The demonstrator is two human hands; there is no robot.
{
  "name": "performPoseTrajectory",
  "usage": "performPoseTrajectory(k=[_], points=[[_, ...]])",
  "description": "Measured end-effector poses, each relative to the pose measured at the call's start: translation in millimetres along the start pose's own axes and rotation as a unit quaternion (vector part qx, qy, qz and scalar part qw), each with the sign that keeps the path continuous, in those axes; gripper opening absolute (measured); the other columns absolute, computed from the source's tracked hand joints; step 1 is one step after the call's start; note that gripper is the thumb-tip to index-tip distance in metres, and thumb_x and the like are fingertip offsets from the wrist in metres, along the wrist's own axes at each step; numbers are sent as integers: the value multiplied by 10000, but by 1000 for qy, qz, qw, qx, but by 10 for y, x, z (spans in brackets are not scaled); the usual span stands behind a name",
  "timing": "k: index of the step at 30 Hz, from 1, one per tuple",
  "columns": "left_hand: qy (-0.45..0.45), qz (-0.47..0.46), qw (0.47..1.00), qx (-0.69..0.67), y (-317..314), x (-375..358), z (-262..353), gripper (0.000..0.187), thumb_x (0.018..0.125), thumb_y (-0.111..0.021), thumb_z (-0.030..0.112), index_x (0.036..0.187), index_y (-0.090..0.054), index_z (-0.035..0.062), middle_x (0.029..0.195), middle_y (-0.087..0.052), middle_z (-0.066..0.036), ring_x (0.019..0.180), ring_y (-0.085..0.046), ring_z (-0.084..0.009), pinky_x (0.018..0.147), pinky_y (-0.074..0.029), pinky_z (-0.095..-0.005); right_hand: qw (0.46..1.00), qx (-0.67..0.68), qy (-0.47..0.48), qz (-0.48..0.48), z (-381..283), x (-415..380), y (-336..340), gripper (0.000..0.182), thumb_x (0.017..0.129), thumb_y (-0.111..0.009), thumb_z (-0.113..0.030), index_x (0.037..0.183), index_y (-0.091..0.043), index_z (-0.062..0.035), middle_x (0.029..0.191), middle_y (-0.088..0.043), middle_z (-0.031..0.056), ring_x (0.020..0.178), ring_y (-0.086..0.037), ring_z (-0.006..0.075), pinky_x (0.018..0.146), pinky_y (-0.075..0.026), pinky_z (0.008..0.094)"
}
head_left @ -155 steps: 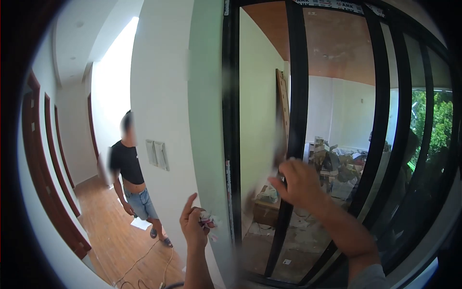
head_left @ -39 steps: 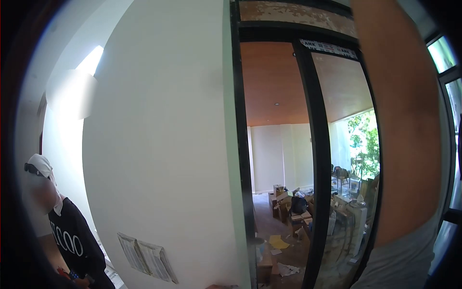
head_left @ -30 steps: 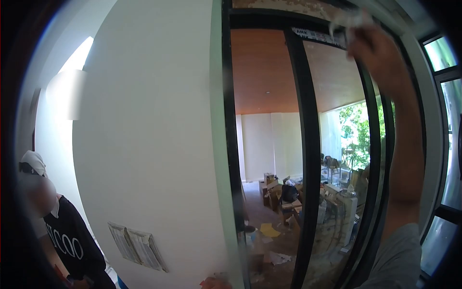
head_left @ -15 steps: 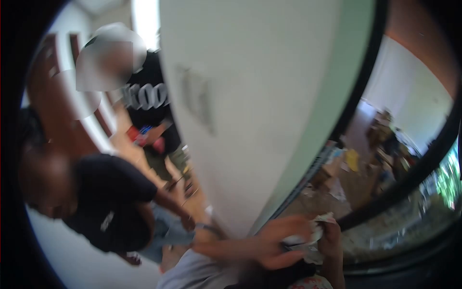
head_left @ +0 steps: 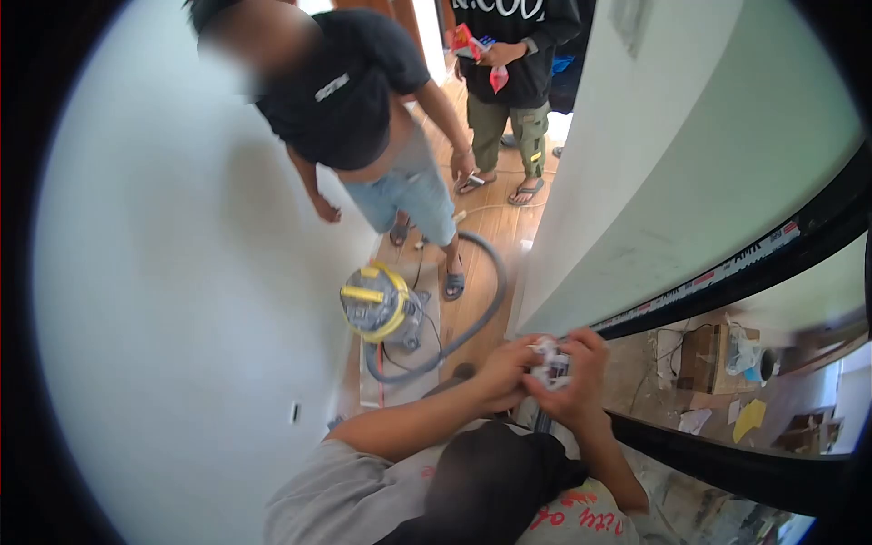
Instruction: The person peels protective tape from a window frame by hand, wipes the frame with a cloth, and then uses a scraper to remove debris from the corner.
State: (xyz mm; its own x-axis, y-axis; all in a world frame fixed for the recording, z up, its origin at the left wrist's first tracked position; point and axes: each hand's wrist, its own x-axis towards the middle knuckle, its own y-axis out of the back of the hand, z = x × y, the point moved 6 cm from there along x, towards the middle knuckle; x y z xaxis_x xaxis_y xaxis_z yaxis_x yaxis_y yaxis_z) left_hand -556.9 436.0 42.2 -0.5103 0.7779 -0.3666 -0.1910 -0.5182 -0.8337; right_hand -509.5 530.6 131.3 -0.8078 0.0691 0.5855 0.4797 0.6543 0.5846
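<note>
A crumpled wad of peeled film and tape scraps (head_left: 550, 361), white with red print, is pinched between both hands in front of the chest; the left hand (head_left: 502, 371) is closed on its near side and the right hand (head_left: 579, 381) is curled over its far side, fingers wrapped around it, so that the wad shows only in the gap between the thumbs. The step in hand appears to be the balling-up of the scraps; it would be done well if the loose ends were folded inward and pressed tight, so that nothing is shed on the floor; a firm squeeze from both palms is judged better than a fingertip pinch, since the material looks thin and springy.

Just beyond the right hand, the black aluminium door frame (head_left: 727, 459) runs past the wrist, and a strip of printed protective tape (head_left: 718, 272) is seen on the frame above it, well apart from the hands. To the left of the left hand and further away, a yellow-and-grey vacuum cleaner (head_left: 380, 305) stands on the wooden floor (head_left: 509, 227), its hose (head_left: 486, 300) curving toward the hands. Two other people stand beyond it: one in denim shorts (head_left: 409, 195), one in olive trousers (head_left: 509, 127).
</note>
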Motion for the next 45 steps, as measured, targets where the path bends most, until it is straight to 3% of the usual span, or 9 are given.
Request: performPoseTrajectory(k=[10, 14, 15, 19, 21, 23, 26, 38, 45], points=[[-270, 95, 939, -188, 1570, -1809, -392, 365, 980, -385, 323, 1222, -515, 83, 1221, -562, -86, 1153, -536, -204, 995, -428, -388, 902, 190, 168, -348, -1143, -1073, -2315, 453, 814, -589, -164, 1236, -488, -31, 1194, -535, 193, 1158, -486, 360, 1029, -326, 510], [-185, 257, 934, -169, 2299, -2962, -658, 213, 963, -472, 337, 885, -571, 165, 752, -588, 6, 669, -584, -140, 580, -478, -303, 868, 257, 132, -405, -1633, -1383, -2699, 510, 911, -532, -274, 1347, -425, -33, 1285, -486, 222, 1196, -455, 379, 1028, -347, 463], [-191, 264, 924, -197, 2520, -3210, -690, 285, 951, -504, 329, 703, -490, 190, 567, -453, 25, 466, -461, -118, 388, -339, -276, 879, 274, 82, -381, -1508, -1540, -2764, 506, 920, -528, -296, 1345, -442, -35, 1275, -496, 228, 1183, -467, 378, 1021, -356, 452], [-132, 161, 947, -244, 2985, -4114, -986, 405, 950, -496, 344, 598, -368, 190, 512, -337, 24, 389, -337, -117, 335, -204, -263, 850, -289, -37, -439, 433, -2163, -2151, 215, 790, -577, -151, 928, -665, -13, 999, -641, 175, 995, -585, 340, 906, -445, 453], [-134, 278, 940, -143, 3226, -4549, -1102, 428, 955, -479, 355, 590, -336, 182, 509, -314, 24, 378, -309, -129, 339, -217, -267, 823, -482, -100, -284, 1116, -2182, -878, 205, 796, -547, -161, 845, -696, -30, 969, -662, 176, 948, -620, 324, 827, -473, 465], [-127, 309, 935, -124, 3326, -4712, -977, 426, 956, -467, 361, 594, -337, 178, 512, -315, 23, 393, -314, -132, 342, -207, -274, 640, -663, -136, -364, 1393, -1924, 57, 302, 849, -493, -200, 1010, -712, -67, 1052, -657, 154, 1014, -603, 308, 863, -434, 533], [-116, 340, 929, -88, 3241, -4749, -930, 411, 945, -491, 348, 601, -342, 180, 517, -310, 25, 431, -335, -131, 360, -202, -273, 567, -647, -273, -430, 807, -1738, 622, 322, 903, -479, -216, 1105, -700, -97, 1201, -640, 113, 1160, -563, 276, 969, -388, 522], [-84, 362, 926, 62, 2800, -4395, -1058, 273, 895, -563, 371, 716, -482, 181, 613, -481, 14, 515, -496, -141, 397, -339, -250, 568, -682, -244, -391, 1096, -2214, 607, 253, 804, -621, -229, 1005, -711, -104, 1024, -681, 105, 1031, -608, 292, 870, -438, 533], [-13, 348, 933, 93, 4125, -4077, -741, 233, 813, -652, 370, 713, -496, 230, 622, -430, 36, 551, -429, -137, 515, -402, -310, 770, -593, -233, -25, -320, -2350, 324, 297, 773, -579, -213, 981, -686, -29, 1070, -628, 175, 1131, -527, 369, 964, -401, 511]])
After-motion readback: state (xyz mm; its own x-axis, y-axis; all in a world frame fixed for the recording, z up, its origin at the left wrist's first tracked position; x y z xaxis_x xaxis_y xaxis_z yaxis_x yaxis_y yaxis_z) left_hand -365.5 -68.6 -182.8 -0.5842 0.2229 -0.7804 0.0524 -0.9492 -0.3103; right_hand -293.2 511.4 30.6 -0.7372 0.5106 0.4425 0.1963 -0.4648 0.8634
